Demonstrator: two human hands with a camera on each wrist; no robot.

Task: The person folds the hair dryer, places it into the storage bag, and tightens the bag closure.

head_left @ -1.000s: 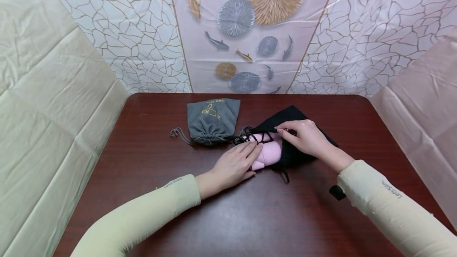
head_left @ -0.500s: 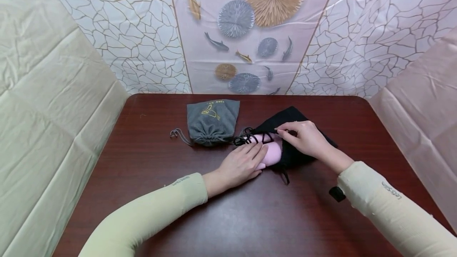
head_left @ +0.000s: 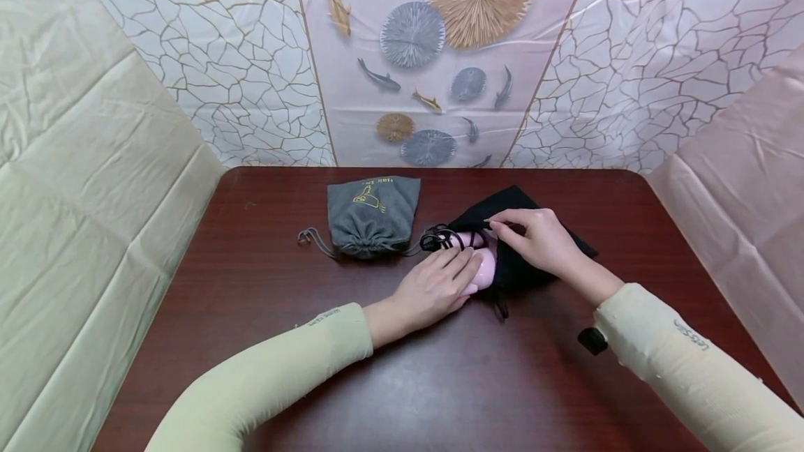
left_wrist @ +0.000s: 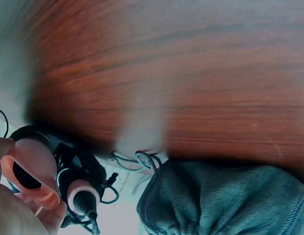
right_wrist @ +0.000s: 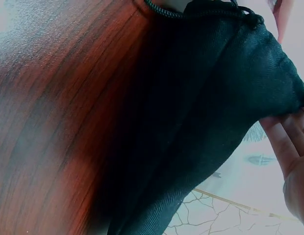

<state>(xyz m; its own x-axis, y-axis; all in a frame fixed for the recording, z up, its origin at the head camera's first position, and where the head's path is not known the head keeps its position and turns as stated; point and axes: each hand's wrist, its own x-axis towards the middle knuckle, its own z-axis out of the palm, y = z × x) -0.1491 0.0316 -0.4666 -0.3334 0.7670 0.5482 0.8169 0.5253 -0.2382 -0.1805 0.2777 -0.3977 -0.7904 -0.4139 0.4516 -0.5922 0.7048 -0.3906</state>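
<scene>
A pink hair dryer (head_left: pixel 484 270) lies partly inside the mouth of a black drawstring bag (head_left: pixel 523 272). My left hand (head_left: pixel 432 283) grips the dryer's outer end from the left, fingers over the top. In the left wrist view, the dryer's nozzle end (left_wrist: pixel 37 169) shows between thumb and fingers, beside the pink handle (left_wrist: pixel 83 191) with its black cord. My right hand (head_left: pixel 535 237) pinches the upper edge of the bag's mouth and holds it raised. The right wrist view shows the black cloth (right_wrist: pixel 201 93) stretched up to those fingertips. The dryer's far part is hidden in the bag.
A grey drawstring pouch (head_left: pixel 374 216) with yellow print lies left of the black bag, its cord (head_left: pixel 317 239) trailing on the table. The dark red wooden table (head_left: pixel 402 389) ends at a patterned backdrop (head_left: pixel 414 75), with cloth walls on both sides.
My left hand has moved right along with the hair dryer, which sits deeper in the black bag. My right hand stays at the bag's edge, nearly still.
</scene>
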